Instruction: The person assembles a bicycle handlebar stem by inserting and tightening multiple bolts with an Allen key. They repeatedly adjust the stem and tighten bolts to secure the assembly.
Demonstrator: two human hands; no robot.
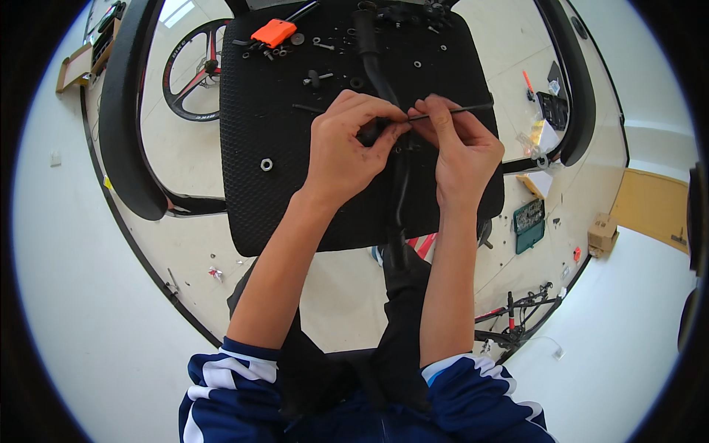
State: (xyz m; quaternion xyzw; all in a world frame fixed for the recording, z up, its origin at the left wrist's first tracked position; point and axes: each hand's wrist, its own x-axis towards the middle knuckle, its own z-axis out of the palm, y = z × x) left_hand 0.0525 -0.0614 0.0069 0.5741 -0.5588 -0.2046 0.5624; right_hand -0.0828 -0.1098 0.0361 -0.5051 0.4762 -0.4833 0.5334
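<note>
My right hand [467,148] is closed in a pinch on a thin dark rod [473,108], which sticks out to the right past its fingers. Thumb and fingertips of my left hand [348,144] press together at the rod's left end; whatever they grip is hidden. Below both hands a black bicycle handlebar [378,74] with a bend lies lengthwise on the black chair seat [288,199]. Another thin dark stick [306,108] shows just left of my left hand. A silver hex nut [266,165] rests on the seat further left.
An orange tool [274,32], washers, bolts [323,45] and black parts lie along the seat's far side. Armrests [124,111] rise on both sides. On the floor are a spoked wheel [199,70], a green toolbox [529,225], a bike frame [517,317] and cardboard boxes [603,234].
</note>
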